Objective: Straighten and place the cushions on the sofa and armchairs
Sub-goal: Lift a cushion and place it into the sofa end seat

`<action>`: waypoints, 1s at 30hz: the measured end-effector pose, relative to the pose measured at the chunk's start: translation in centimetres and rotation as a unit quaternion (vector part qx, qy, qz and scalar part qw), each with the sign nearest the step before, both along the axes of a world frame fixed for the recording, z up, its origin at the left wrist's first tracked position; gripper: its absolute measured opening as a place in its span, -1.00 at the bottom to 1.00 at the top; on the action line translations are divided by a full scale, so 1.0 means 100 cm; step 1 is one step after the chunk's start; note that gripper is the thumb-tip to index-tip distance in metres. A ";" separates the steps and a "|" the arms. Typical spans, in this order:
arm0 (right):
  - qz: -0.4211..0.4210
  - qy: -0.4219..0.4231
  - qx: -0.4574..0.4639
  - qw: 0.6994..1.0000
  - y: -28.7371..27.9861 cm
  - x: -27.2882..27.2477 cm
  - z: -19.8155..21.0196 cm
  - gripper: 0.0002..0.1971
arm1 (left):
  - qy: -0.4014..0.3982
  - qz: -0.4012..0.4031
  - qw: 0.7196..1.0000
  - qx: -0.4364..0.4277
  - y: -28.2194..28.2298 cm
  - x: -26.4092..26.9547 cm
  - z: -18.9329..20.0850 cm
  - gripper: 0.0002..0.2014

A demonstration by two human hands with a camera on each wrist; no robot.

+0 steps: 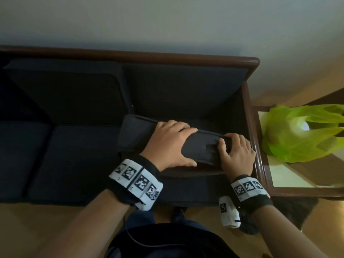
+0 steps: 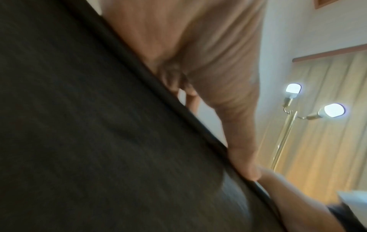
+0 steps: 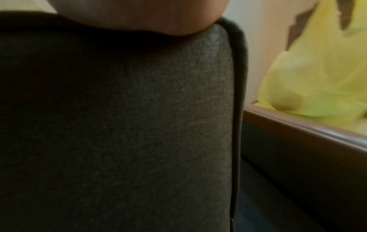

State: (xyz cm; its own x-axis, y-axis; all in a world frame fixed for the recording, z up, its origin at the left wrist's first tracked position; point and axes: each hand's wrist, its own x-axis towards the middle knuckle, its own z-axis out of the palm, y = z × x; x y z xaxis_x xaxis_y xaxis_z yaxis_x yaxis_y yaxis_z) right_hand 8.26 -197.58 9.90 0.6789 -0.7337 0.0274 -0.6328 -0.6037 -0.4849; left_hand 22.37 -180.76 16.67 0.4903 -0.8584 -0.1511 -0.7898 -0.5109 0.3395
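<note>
Dark cushion (image 1: pixel 201 148) upright on sofa (image 1: pixel 78 161) seat's right end, top edge gripped by left hand (image 1: pixel 171 144) and right hand (image 1: pixel 237 155); green bag (image 1: pixel 301 133) on side table (image 1: pixel 290 175) beside.

sofa armrest (image 1: pixel 251 116) crowding right, green bag (image 1: pixel 301 133) beyond, open seat (image 1: pixel 74 161) left

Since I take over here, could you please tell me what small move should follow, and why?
Probably tip the cushion back against the sofa backrest: both the left hand and the right hand hold its upper edge, and it stands upright, apart from the backrest.
</note>
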 end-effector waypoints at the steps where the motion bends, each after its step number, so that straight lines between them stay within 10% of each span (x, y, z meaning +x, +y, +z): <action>1: -0.002 -0.007 0.005 1.000 -0.007 -0.005 -0.001 -0.50 | 0.020 -0.009 1.000 -0.006 0.000 0.004 0.005 -0.22; 6: -0.041 -0.056 0.060 0.996 -0.045 -0.017 -0.007 -0.49 | -0.085 0.078 0.986 -0.117 0.028 0.030 0.013 -0.40; 11: -0.095 -0.026 0.108 0.989 -0.066 -0.020 -0.004 -0.41 | 0.264 0.166 0.917 -0.249 0.029 0.026 -0.005 -0.33; 14: -0.078 -0.034 0.113 0.990 -0.055 -0.007 0.007 -0.27 | 0.267 0.176 0.898 -0.302 0.006 0.025 -0.022 -0.39; 19: 0.012 -0.120 0.120 0.986 -0.016 0.038 0.048 -0.24 | 0.228 0.085 0.941 -0.234 -0.028 0.014 -0.021 -0.26; 23: -0.001 -0.163 0.114 0.980 -0.020 0.043 0.070 -0.30 | 0.354 0.000 0.905 -0.237 -0.032 0.008 -0.030 -0.08; 30: -0.094 -0.239 0.121 0.959 -0.050 -0.011 0.057 -0.46 | 0.170 0.012 0.985 0.034 -0.008 0.034 -0.112 0.27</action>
